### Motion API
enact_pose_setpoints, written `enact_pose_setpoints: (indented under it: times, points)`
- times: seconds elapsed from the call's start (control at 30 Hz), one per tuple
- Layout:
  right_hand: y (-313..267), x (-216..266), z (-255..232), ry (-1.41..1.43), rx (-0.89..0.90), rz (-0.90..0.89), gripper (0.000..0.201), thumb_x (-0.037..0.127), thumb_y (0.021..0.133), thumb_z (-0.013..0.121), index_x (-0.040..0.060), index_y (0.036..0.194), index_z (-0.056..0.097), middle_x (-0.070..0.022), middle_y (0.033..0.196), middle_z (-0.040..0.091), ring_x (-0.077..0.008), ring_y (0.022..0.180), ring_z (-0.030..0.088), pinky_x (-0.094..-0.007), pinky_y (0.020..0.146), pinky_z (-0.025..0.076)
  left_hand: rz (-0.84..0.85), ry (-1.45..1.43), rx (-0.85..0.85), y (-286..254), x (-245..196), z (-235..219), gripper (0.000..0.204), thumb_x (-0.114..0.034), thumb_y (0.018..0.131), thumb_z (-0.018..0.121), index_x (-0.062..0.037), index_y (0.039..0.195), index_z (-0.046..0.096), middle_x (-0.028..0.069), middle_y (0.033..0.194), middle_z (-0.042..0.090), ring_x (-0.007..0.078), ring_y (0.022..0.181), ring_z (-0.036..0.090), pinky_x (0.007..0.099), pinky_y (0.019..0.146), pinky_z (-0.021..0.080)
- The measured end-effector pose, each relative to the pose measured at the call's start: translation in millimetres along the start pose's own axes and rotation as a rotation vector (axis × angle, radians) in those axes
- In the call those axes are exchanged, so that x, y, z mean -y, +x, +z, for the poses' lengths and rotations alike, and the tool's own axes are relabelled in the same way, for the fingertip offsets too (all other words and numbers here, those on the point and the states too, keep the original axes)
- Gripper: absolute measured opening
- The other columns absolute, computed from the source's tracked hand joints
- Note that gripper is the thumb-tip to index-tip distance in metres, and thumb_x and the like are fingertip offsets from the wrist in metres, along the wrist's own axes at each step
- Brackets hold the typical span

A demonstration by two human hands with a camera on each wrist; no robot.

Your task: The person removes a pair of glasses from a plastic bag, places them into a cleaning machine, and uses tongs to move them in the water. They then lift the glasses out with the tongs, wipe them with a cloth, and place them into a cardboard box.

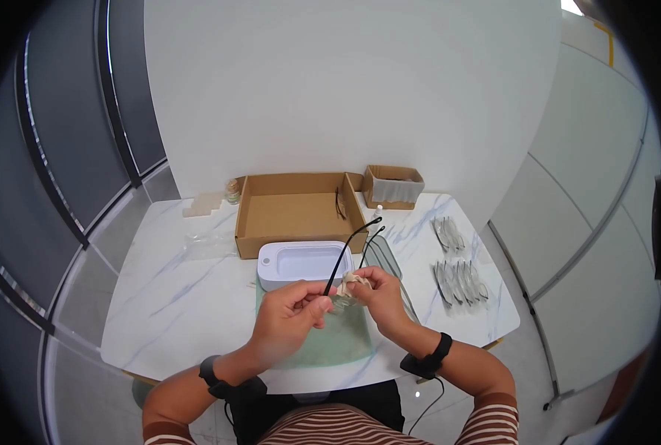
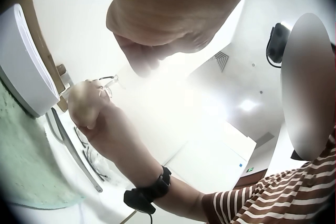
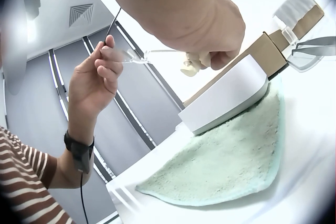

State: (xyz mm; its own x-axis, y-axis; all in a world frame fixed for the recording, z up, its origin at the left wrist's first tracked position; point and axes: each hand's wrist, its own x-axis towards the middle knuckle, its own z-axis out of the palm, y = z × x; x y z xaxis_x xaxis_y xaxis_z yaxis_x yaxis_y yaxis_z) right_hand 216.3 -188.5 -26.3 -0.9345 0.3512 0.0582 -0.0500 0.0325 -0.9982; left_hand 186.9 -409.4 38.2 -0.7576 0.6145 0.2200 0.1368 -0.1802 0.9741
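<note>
My left hand pinches a pair of glasses near one end of the frame, and its black temples point up and away. In the right wrist view, clear lenses stretch from the left hand's fingertips towards the right hand. A crumpled cream cloth is pinched in my right hand, at the far end of the glasses. The cloth bunches around that side and hides part of it. Both hands are raised over a green towel, just in front of a white tub.
Behind the tub stands an open cardboard tray with dark glasses inside. A smaller lined box, a little bottle and a jar stand at the back. Several bagged glasses lie at the right.
</note>
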Motion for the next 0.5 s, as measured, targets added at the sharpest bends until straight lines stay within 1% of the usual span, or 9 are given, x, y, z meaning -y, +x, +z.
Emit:
enact_pose_setpoints:
  times: [0.07, 0.13, 0.27, 0.3, 0.33, 0.37, 0.43, 0.5]
  points:
    - [1, -6, 1, -0.001, -0.004, -0.019, 0.019, 0.009, 0.091, 0.071, -0.0024, 0.106, 0.068, -0.005, 0.093, 0.071, -0.0102, 0.082, 0.064, -0.0251, 0.075, 0.052, -0.012, -0.011, -0.01, -2, 0, 0, 0.024, -0.009, 0.101, 0.063, 0.0058, 0.119, 0.067, 0.0081, 0.093, 0.07, 0.0094, 0.074, 0.064, 0.0235, 0.071, 0.055]
    - [2, -9, 1, -0.009, -0.018, -0.061, 0.019, 0.009, 0.09, 0.073, 0.0001, 0.106, 0.068, -0.0035, 0.094, 0.071, -0.01, 0.079, 0.064, -0.0245, 0.072, 0.051, -0.035, -0.013, -0.01, -3, 1, -1, 0.025, -0.01, 0.101, 0.063, 0.0056, 0.12, 0.067, 0.0077, 0.092, 0.07, 0.009, 0.074, 0.063, 0.0236, 0.07, 0.055]
    - [7, -9, -1, -0.038, -0.038, -0.068, 0.018, 0.01, 0.091, 0.073, 0.0, 0.105, 0.068, -0.0037, 0.093, 0.071, -0.0097, 0.08, 0.065, -0.0244, 0.072, 0.051, -0.041, 0.022, -0.016, -6, 2, -1, 0.025, -0.009, 0.1, 0.063, 0.0057, 0.12, 0.067, 0.0073, 0.092, 0.07, 0.0087, 0.073, 0.063, 0.0236, 0.069, 0.055]
    - [9, -7, -2, -0.098, -0.073, -0.102, 0.018, 0.01, 0.091, 0.072, -0.001, 0.104, 0.069, -0.0042, 0.091, 0.072, -0.0095, 0.08, 0.065, -0.0246, 0.072, 0.051, -0.06, 0.041, -0.011, -7, 2, -1, 0.025, -0.009, 0.1, 0.063, 0.0058, 0.12, 0.068, 0.0073, 0.092, 0.07, 0.0085, 0.073, 0.063, 0.0235, 0.069, 0.055]
    - [11, -4, -4, -0.159, -0.107, -0.137, 0.017, 0.01, 0.091, 0.071, -0.002, 0.103, 0.07, -0.0047, 0.089, 0.072, -0.0094, 0.079, 0.065, -0.0248, 0.071, 0.051, -0.079, 0.06, -0.006, -7, 2, -2, 0.025, -0.01, 0.1, 0.063, 0.0059, 0.119, 0.068, 0.0072, 0.091, 0.07, 0.0083, 0.073, 0.063, 0.0234, 0.069, 0.055]
    - [16, -6, -8, -0.158, -0.106, -0.139, 0.017, 0.01, 0.091, 0.071, -0.002, 0.103, 0.07, -0.0047, 0.089, 0.072, -0.0094, 0.079, 0.065, -0.0248, 0.071, 0.051, -0.077, 0.061, -0.006, -7, 1, -2, 0.025, -0.01, 0.1, 0.063, 0.0059, 0.119, 0.068, 0.0072, 0.091, 0.07, 0.0083, 0.073, 0.063, 0.0234, 0.069, 0.055]
    - [26, -14, -19, -0.148, -0.149, -0.201, 0.016, 0.009, 0.091, 0.071, -0.0025, 0.102, 0.07, -0.0042, 0.088, 0.072, -0.0088, 0.079, 0.064, -0.0244, 0.071, 0.051, -0.115, 0.121, 0.016, -8, 0, -1, 0.026, -0.01, 0.099, 0.063, 0.0063, 0.119, 0.068, 0.0075, 0.092, 0.071, 0.0081, 0.074, 0.063, 0.0231, 0.069, 0.055]
    - [31, -12, -28, -0.128, -0.153, -0.201, 0.016, 0.008, 0.091, 0.071, -0.0025, 0.103, 0.07, -0.004, 0.088, 0.072, -0.0088, 0.079, 0.064, -0.0243, 0.071, 0.051, -0.134, 0.148, 0.027, -9, -2, -1, 0.027, -0.01, 0.099, 0.063, 0.0065, 0.119, 0.068, 0.0076, 0.092, 0.071, 0.0081, 0.075, 0.063, 0.0231, 0.069, 0.055]
